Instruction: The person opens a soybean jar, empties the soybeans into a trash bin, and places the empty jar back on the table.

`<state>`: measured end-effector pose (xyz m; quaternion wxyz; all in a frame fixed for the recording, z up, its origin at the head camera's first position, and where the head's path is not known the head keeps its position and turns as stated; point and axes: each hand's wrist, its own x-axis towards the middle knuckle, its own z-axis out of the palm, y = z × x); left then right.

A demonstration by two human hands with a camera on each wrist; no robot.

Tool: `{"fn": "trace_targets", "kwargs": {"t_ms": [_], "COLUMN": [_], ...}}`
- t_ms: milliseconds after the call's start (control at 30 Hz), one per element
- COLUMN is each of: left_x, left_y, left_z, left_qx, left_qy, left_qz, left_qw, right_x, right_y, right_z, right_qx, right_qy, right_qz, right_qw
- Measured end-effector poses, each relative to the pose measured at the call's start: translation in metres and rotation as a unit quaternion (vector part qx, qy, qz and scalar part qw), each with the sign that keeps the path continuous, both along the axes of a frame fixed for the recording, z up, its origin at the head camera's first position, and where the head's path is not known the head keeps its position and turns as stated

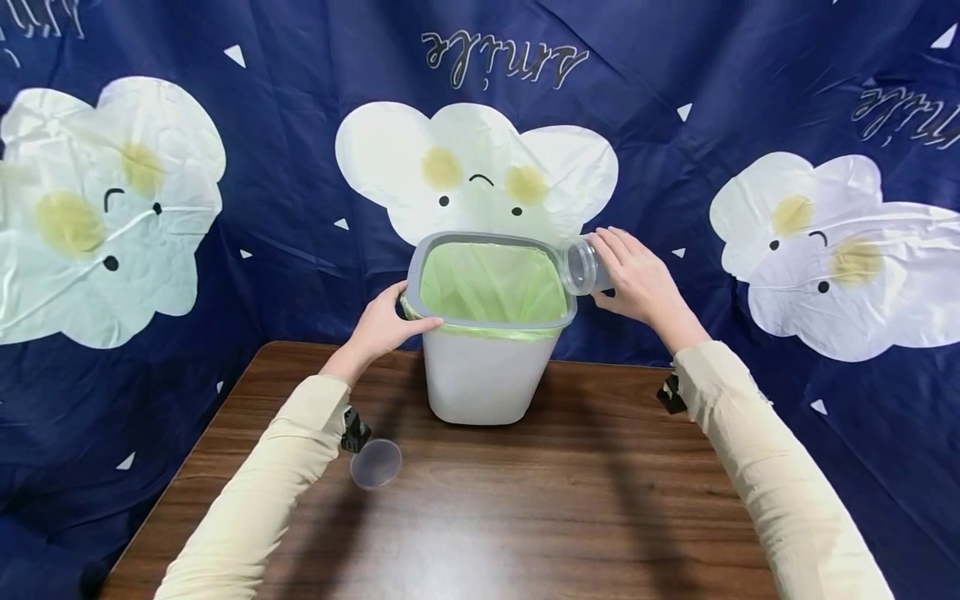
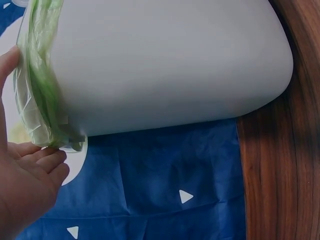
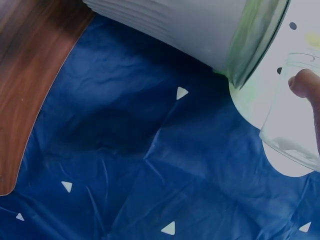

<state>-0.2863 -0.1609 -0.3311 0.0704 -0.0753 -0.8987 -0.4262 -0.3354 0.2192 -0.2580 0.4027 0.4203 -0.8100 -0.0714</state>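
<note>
A white trash can [image 1: 487,375] with a grey rim stands at the back of the table, lined with a green trash bag [image 1: 491,279]. My left hand [image 1: 386,323] grips its left rim, thumb along the front edge and fingers at the outer side; the left wrist view has the bag's folded edge [image 2: 42,90] between thumb and fingers. At the right rim my right hand [image 1: 636,275] holds a clear plastic jar [image 1: 581,267], tipped on its side with its mouth toward the can. In the right wrist view the thumb lies along the jar [image 3: 292,120].
A round clear lid [image 1: 377,464] lies on the brown wooden table [image 1: 525,517], beside the left forearm. Behind the table hangs a dark blue curtain [image 1: 292,208] with white clouds. The can stands close to the table's back edge.
</note>
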Motion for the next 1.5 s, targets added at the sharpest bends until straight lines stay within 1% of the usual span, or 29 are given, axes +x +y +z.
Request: {"fn": "trace_targets", "kwargs": {"t_ms": [167,333,500,600,767,900,1033,1233,1367,1500], "left_x": [0.0,0.001,0.0,0.0,0.001,0.001,0.0,0.001,0.001,0.002], "left_y": [0.0,-0.001,-0.001,-0.001,0.0,0.0,0.0,0.002,0.002,0.001], "left_z": [0.0,0.0,-0.001,-0.001,-0.001,-0.002,-0.002,-0.003,-0.003,-0.003], "left_qx": [0.001,-0.003,-0.001,0.002,0.002,0.001,0.003,0.002,0.004,0.004], "left_qy": [0.002,-0.001,-0.001,0.003,0.003,0.005,0.007,0.01,0.011,0.011], "left_qz": [-0.001,0.001,-0.001,-0.002,-0.002,0.0,0.001,0.002,0.005,0.007], "left_qw": [1.0,1.0,1.0,1.0,1.0,1.0,1.0,0.9999,0.9999,0.9999], "right_x": [0.005,0.011,0.02,0.025,0.035,0.041,0.05,0.061,0.066,0.073], "right_y": [0.015,0.028,0.039,0.046,0.058,0.067,0.074,0.084,0.086,0.085], "right_z": [-0.006,-0.014,-0.021,-0.028,-0.043,-0.058,-0.077,-0.106,-0.13,-0.159], "right_qx": [-0.032,-0.048,-0.074,-0.105,-0.172,-0.198,-0.222,-0.262,-0.287,-0.303], "right_qy": [-0.006,-0.015,-0.031,-0.041,-0.055,-0.073,-0.099,-0.144,-0.173,-0.191], "right_qz": [-0.005,-0.018,-0.02,-0.018,-0.026,-0.041,-0.054,-0.076,-0.088,-0.097], "right_qw": [0.999,0.999,0.997,0.993,0.983,0.977,0.969,0.951,0.938,0.929]}}
